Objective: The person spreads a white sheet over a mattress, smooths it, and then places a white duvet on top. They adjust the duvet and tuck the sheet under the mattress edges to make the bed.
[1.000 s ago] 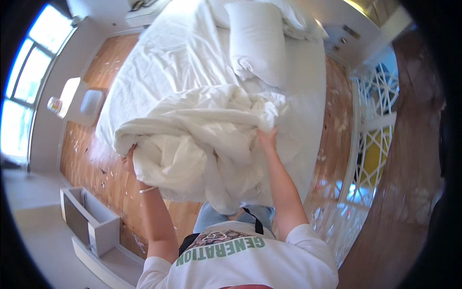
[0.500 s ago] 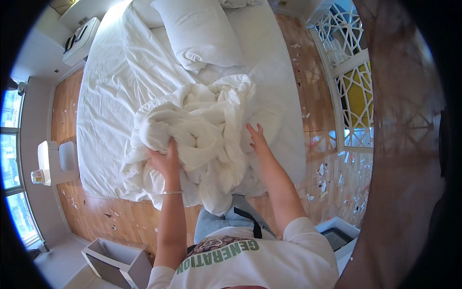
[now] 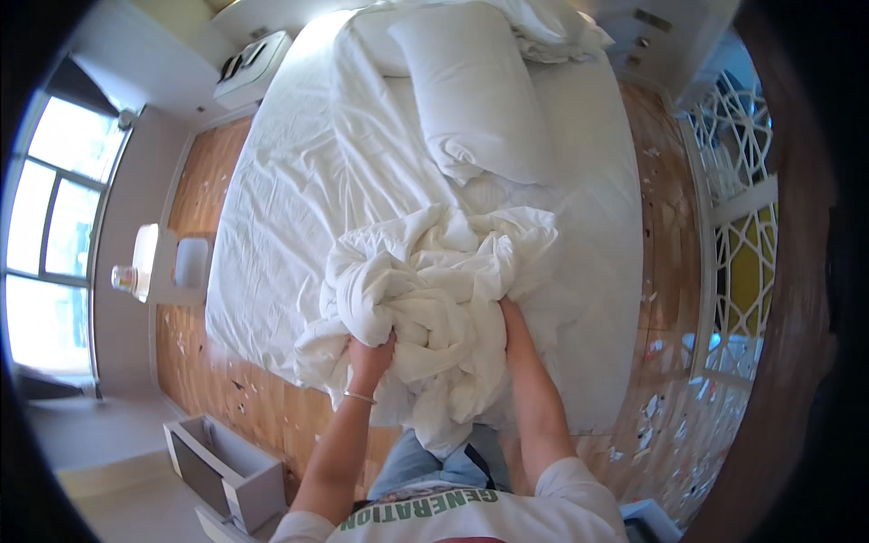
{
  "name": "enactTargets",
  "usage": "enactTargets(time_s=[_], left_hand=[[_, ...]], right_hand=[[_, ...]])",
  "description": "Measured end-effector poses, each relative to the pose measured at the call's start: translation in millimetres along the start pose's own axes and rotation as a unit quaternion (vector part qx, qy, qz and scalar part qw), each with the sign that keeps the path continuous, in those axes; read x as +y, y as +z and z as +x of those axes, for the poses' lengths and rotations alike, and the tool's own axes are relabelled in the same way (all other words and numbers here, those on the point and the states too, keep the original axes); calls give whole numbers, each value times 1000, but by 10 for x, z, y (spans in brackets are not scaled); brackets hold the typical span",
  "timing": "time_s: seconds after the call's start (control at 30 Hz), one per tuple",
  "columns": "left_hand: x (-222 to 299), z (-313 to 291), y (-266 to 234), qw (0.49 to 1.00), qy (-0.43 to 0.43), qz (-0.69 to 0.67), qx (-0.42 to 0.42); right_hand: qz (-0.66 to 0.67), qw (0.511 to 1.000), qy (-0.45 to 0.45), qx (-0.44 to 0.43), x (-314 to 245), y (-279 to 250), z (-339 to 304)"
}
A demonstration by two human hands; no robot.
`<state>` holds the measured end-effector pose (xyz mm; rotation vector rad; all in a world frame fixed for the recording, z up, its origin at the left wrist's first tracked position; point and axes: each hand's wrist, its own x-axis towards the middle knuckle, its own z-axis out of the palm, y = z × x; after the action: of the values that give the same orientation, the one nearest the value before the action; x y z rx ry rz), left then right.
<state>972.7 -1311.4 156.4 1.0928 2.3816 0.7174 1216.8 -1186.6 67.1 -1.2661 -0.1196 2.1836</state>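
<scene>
A bunched white duvet (image 3: 444, 299) lies heaped at the near end of the bed (image 3: 593, 271), its lower folds hanging over the edge against my legs. My left hand (image 3: 371, 360) is closed on the duvet's left side, the fingers curled into a fold. On the opposite side, my right hand (image 3: 509, 317) reaches into the cloth; its fingers are hidden under the folds. Beyond the heap, a long white pillow (image 3: 475, 90) rests on the wrinkled white sheet (image 3: 290, 172).
More pillows (image 3: 552, 32) lie at the bed's head. A white chair (image 3: 190, 262) and a window (image 3: 63, 226) are on the left. At lower left stands an open white box-shaped unit (image 3: 226, 466). Scraps litter the wooden floor (image 3: 656, 380); a white lattice screen (image 3: 747, 262) stands right.
My right hand has gone from open beside the duvet to inside its right side. The left hand still grips the cloth. The whole view has shifted, with the bed now further right and lower.
</scene>
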Motion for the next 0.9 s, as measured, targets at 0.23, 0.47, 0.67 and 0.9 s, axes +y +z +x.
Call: enactTargets(time_s=[0.23, 0.47, 0.67, 0.9], left_hand=[[-395, -87, -499, 949, -97, -287, 86], [-599, 205, -1251, 811, -48, -577, 84], [-608, 892, -2689, 703, 64, -684, 185], [-1218, 1460, -4115, 630, 114, -704, 308]], right_hand=[[-24, 997, -24, -67, 462, 871, -873], [-66, 986, -36, -152, 606, 1971, -1299], [-97, 937, -64, -330, 716, 3665, -1325], [-131, 890, -95, -426, 1226, 5432, -1123]])
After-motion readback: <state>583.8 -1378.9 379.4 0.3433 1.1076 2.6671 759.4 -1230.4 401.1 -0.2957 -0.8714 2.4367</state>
